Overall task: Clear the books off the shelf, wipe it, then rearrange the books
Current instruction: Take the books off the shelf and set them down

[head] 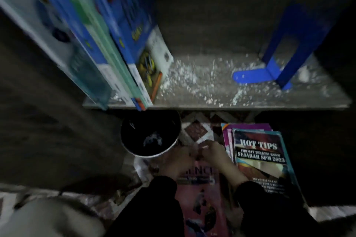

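Dim corner, patterned floor point(196, 131) down low. Shelf board point(212, 104) is covered in white crumbs point(192, 79), with a blue bookend point(269, 75) on its right and a few leaning books point(115, 54) at its left end, too blurry to read. Below sits a black bin point(150, 136), and to the right a stack topped by the "HOT TIPS… SEJARAH SPM 2023" book point(264, 159). Left hand point(179, 161) and right hand point(215, 152) meet over a pink book point(200, 194) showing "ENC", fingers curled. Can't tell if they're pinching anything.
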